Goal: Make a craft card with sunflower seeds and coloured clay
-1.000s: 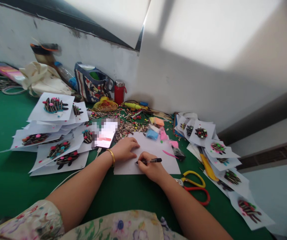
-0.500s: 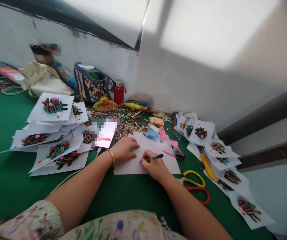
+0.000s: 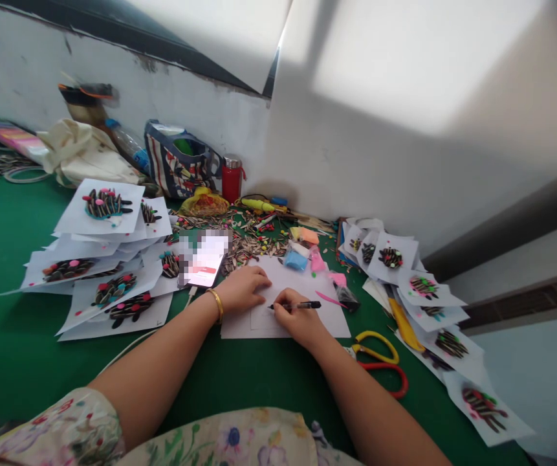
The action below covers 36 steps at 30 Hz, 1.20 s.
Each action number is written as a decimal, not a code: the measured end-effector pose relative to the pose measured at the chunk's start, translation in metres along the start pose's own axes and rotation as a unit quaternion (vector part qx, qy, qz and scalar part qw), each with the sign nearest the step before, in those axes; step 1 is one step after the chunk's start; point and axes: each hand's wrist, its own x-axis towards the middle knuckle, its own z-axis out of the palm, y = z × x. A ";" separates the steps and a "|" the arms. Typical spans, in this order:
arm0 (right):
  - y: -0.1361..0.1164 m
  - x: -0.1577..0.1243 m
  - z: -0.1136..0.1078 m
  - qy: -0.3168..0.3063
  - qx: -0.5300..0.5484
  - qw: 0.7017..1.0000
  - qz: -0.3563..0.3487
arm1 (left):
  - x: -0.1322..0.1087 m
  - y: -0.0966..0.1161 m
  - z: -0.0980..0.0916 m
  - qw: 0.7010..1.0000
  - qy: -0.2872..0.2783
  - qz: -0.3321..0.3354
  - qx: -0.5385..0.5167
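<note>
My right hand [image 3: 294, 317] is closed around a black pen [image 3: 307, 305], its tip at the surface of the white paper [image 3: 327, 320]. Thin pen lines show on the sheet left of the pen. My left hand [image 3: 244, 288] lies flat on the paper's left part, fingers stretched out and holding nothing. Just beyond that hand rests a lit phone [image 3: 206, 259] with a cable plugged into its lower end. On the paper's far side sit a blue clay packet [image 3: 295, 260] and pink clay [image 3: 317, 260].
Stacked sheets with seed figures [image 3: 106, 206] stand left, and more sheets [image 3: 424, 285] lie right. Scissors [image 3: 380, 362] with yellow and red handles are near my right forearm. Behind are scattered seeds [image 3: 249, 246], a red flask [image 3: 231, 180] and a striped bag [image 3: 181, 162].
My right hand has shifted slightly up the paper, and the pen now slants flatter. The pen lines on the sheet show more clearly. My left hand stays in place.
</note>
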 end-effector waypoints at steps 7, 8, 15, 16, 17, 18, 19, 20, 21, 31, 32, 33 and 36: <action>-0.006 -0.001 -0.002 -0.012 -0.015 1.000 0.002 | 0.001 -0.003 0.003 1.000 0.002 0.008 0.001; -0.006 -0.001 -0.003 -0.012 -0.018 1.000 0.003 | 0.001 -0.003 0.003 1.000 0.002 0.009 0.002; -0.007 -0.001 -0.003 -0.012 -0.026 1.000 0.009 | 0.000 -0.001 0.002 1.000 0.001 0.000 0.005; -0.007 -0.001 -0.003 -0.011 -0.026 1.000 0.009 | 0.000 -0.001 0.001 1.000 0.000 -0.001 0.005; -0.007 -0.001 -0.003 -0.009 -0.027 1.000 0.010 | 0.000 -0.001 0.001 1.000 0.000 -0.002 0.005; -0.006 -0.001 -0.003 -0.007 -0.030 0.999 0.010 | 0.000 -0.001 0.001 1.000 0.000 -0.003 0.004; -0.006 0.000 -0.003 -0.003 -0.032 0.999 0.010 | 0.000 -0.001 0.001 1.000 0.000 -0.004 0.004; -0.005 0.000 -0.003 0.001 -0.034 0.999 0.010 | 0.000 0.000 0.001 1.000 -0.001 -0.004 0.003; -0.005 0.000 -0.002 0.005 -0.036 0.999 0.009 | 0.000 0.000 0.001 1.000 -0.002 -0.004 0.003; -0.001 0.001 -0.001 0.033 -0.046 0.998 0.000 | 0.000 0.000 0.000 1.000 -0.003 -0.004 0.006; -0.001 0.001 -0.001 0.034 -0.046 0.998 -0.002 | 0.000 0.000 0.000 1.000 -0.003 -0.004 0.006; -0.001 0.001 -0.001 0.035 -0.046 0.998 -0.003 | 0.000 0.000 0.000 1.000 -0.003 -0.004 0.007; 0.001 0.001 -0.001 0.032 -0.042 0.999 -0.004 | 0.000 0.000 -0.001 1.000 -0.006 -0.005 0.009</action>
